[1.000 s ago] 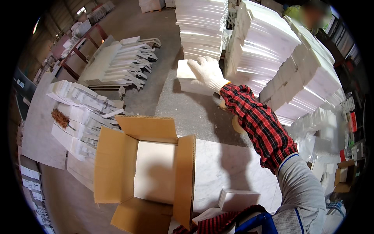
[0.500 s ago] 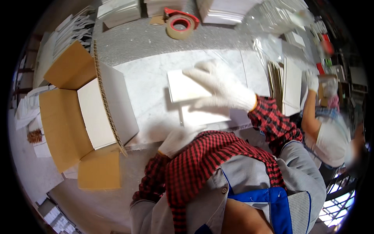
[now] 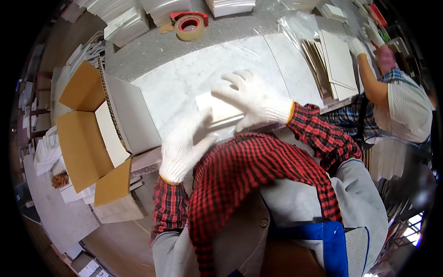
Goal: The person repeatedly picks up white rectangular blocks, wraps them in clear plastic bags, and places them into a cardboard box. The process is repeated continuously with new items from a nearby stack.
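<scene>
Two or more flat white tiles point(image 3: 220, 109) lie stacked on the white marble-look worktop, close against my body. My right hand point(image 3: 256, 99), in a white knit glove, rests over their right part. Its fingers are spread across the top and past the far edge, with the thumb down by the near edge. My left hand point(image 3: 182, 145), gloved the same way, stands at the stack's left end, thumb and fingers apart. Whether its fingertips touch the tiles I cannot tell. Left of it stands an open cardboard box point(image 3: 83, 147) with white pieces inside.
At the back sits a red tape dispenser point(image 3: 190, 27) beside stacks of white tiles point(image 3: 127, 27). Cardboard sheets and white panels point(image 3: 339, 62) lean at the right, near crumpled clear film point(image 3: 300, 25). Beyond them a co-worker point(image 3: 406, 111) works at the bench.
My left hand has risen from beside my body to the stack's left end. The offset upper tile now lies nearly square over the lower one. The view has shifted.
</scene>
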`<state>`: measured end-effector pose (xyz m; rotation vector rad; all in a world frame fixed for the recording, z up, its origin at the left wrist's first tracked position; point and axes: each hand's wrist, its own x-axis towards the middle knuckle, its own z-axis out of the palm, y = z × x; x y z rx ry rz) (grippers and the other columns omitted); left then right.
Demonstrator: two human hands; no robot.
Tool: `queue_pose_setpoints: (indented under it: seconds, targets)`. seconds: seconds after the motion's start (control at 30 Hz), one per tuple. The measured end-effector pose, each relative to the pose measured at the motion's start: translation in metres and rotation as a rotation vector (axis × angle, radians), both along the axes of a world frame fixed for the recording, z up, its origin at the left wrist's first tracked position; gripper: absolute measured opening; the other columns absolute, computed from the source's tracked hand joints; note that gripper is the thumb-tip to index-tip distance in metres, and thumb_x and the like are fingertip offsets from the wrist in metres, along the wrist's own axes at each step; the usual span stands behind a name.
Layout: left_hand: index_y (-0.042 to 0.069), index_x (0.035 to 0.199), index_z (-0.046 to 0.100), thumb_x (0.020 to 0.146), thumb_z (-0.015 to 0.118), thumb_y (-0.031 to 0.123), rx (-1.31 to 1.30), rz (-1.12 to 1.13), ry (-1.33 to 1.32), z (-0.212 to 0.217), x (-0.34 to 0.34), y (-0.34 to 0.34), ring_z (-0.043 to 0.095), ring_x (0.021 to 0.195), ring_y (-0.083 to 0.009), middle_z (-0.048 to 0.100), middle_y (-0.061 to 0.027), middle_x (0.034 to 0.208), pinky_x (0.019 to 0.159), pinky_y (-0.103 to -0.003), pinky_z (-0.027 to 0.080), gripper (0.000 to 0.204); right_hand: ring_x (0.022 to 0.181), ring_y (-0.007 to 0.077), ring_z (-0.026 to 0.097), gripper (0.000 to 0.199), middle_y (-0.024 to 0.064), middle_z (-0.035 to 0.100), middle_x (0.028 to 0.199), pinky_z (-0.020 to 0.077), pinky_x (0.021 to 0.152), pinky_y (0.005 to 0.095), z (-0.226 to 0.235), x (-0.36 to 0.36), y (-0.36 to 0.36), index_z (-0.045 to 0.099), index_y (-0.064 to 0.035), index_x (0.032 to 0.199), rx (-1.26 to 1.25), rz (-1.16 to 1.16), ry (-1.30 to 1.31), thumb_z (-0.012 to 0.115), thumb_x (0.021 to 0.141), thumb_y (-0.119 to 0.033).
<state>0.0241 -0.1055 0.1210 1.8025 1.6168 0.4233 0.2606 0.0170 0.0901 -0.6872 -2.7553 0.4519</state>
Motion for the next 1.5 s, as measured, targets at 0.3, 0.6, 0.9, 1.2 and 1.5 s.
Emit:
queue_pose_setpoints:
  seconds: [0.3,0.6,0.9,1.2,1.5]
  targets:
    - [0.001,0.148,0.045,0.071,0.081,0.015,0.162,-0.146,0.287,-0.034,0.027,0.047,0.056,0.117,-0.0419,0.058,-0.0228,0.13,0.102,-0.051,0.048,0.086,0.117,0.0428,0.056,0.083,0.0264,0.057,0.124,0.0483,0.1,0.0497,-0.017,0.011,-0.006,0.047,-0.0071,0.15,-0.166,-0.034,-0.084,0.079,0.076,-0.026]
    - [0.003,0.166,-0.004,0.11,0.043,0.046,-0.217,0.63,-1.159,-0.057,0.029,0.019,0.009,0.161,-0.0277,0.008,-0.0224,0.174,0.128,-0.037,0.02,0.085,0.159,0.0371,0.02,0.086,0.0262,0.018,0.171,0.0231,0.128,0.0459,-0.032,0.047,-0.01,0.013,-0.0048,0.167,-1.417,-0.837,0.708,0.046,0.107,-0.057]
    - [0.001,0.166,-0.001,0.112,0.034,0.052,-0.133,0.605,-1.148,-0.067,0.031,0.015,0.002,0.162,-0.0289,-0.001,-0.0209,0.175,0.131,-0.039,0.006,0.082,0.151,0.0258,0.035,0.092,0.0224,0.026,0.169,0.0368,0.118,0.0384,-0.068,0.044,-0.063,0.016,0.0037,0.164,-1.41,-0.969,0.997,0.059,0.103,-0.05]
    - [0.011,0.168,0.009,0.102,0.061,0.038,0.062,0.349,-1.02,-0.075,-0.013,-0.006,0.006,0.162,-0.032,0.003,-0.0181,0.175,0.13,-0.048,0.011,0.088,0.059,0.0021,0.046,0.036,-0.0019,0.061,0.073,0.0321,0.05,0.0197,-0.037,0.03,-0.131,0.068,0.0025,0.114,-1.772,-0.722,0.67,0.077,0.094,-0.026]
    - [0.022,0.122,0.075,0.077,0.082,0.021,0.513,-0.202,0.004,-0.05,0.013,0.015,0.039,0.143,-0.0516,0.053,-0.0148,0.151,0.117,-0.058,0.035,0.045,0.06,0.0042,0.05,0.031,0.0043,0.069,0.083,0.038,0.051,0.0203,0.069,0.048,-0.076,0.076,0.0041,0.104,-1.63,-0.143,0.733,0.07,0.098,-0.026]
